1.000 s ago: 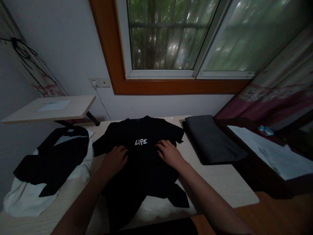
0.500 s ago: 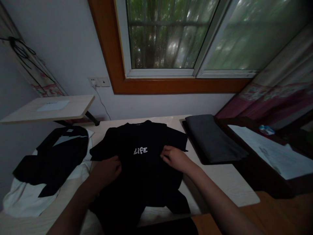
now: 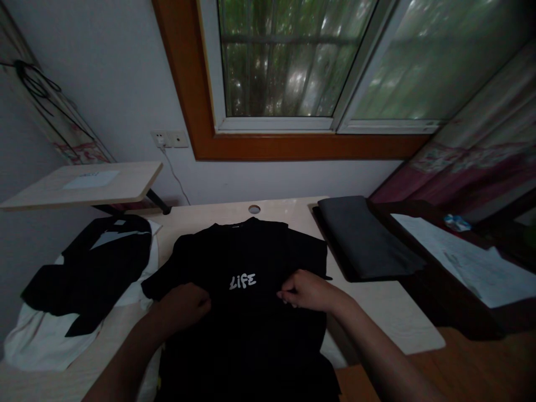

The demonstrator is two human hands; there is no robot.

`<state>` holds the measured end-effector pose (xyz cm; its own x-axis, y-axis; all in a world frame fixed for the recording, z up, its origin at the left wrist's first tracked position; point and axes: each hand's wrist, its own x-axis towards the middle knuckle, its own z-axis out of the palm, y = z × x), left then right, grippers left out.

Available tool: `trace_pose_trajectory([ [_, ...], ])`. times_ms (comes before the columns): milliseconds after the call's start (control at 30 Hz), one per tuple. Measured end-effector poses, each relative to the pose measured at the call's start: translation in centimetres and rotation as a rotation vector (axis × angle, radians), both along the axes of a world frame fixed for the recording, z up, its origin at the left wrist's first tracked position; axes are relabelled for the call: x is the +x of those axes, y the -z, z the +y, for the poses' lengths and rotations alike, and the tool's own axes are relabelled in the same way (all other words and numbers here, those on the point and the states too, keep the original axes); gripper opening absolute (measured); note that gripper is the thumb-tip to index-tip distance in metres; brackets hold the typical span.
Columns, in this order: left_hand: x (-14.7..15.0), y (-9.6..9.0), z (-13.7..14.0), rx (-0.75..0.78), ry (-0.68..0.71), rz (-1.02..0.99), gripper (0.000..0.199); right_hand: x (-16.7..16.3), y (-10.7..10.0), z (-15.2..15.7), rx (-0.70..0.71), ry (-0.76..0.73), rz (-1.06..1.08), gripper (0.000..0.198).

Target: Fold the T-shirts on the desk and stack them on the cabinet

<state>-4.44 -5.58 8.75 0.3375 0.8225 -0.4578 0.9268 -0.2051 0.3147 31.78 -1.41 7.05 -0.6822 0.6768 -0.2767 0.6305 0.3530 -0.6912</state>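
Observation:
A black T-shirt with white lettering reading "Life" lies spread on the pale table, its collar toward the window and its lower part at the near edge. My left hand is closed at the left of the chest, fingers gripping the fabric. On the other side of the lettering, my right hand pinches the shirt between thumb and curled fingers. Both sleeves stick out past my hands.
Black and white clothes lie in a pile at the left, below a small raised shelf. Folded dark grey cloth rests at the right. A round hole shows in the tabletop near the wall. Papers lie on a dark surface farther right.
Both hands have drawn the T-shirt toward me and down. Its collar has moved away from the back edge, uncovering the hole in the tabletop.

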Motion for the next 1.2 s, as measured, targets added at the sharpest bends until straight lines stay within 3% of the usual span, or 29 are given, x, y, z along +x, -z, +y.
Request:
trace_pose_trajectory([
  [167, -0.3, 0.0, 0.0, -0.108, 0.055, -0.025, 0.035, 0.5, 0.1, -0.6, -0.277, 0.031, -0.053, 0.038],
  [267, -0.2, -0.4, 0.7, -0.050, 0.076, -0.031, 0.033, 0.3, -0.4, 0.1, -0.304, -0.011, -0.075, 0.031],
  [333, 0.1, -0.8, 1.6, 0.059, 0.051, -0.044, 0.033, -0.2, -1.0, 1.1, -0.176, -0.047, -0.056, 0.026],
  [433, 0.9, -0.9, 3.8, 0.283, 0.013, -0.044, 0.032, -1.7, -1.7, 3.3, 0.191, -0.035, 0.012, 0.023],
  [533, 2.2, 0.1, 6.5, 0.463, -0.031, -0.010, 0.031, -4.0, -1.5, 6.0, 0.464, 0.086, 0.026, 0.025],
  [633, 3.6, 1.8, 9.0, 0.566, -0.102, 0.031, 0.033, -6.7, -0.3, 8.8, 0.622, 0.163, -0.054, 0.026],
  [800, 4.7, 5.2, 11.5, 0.717, -0.196, 0.068, 0.041, -10.1, 2.5, 11.8, 0.754, 0.224, -0.158, 0.032],
  [933, 3.4, 7.4, 12.0, 0.813, -0.222, 0.069, 0.047, -10.6, 4.6, 12.4, 0.812, 0.303, -0.117, 0.040],
  [1200, -0.3, 7.8, 11.7, 0.801, -0.241, 0.106, 0.049, -7.5, 6.1, 13.0, 0.833, 0.327, -0.086, 0.043],
])
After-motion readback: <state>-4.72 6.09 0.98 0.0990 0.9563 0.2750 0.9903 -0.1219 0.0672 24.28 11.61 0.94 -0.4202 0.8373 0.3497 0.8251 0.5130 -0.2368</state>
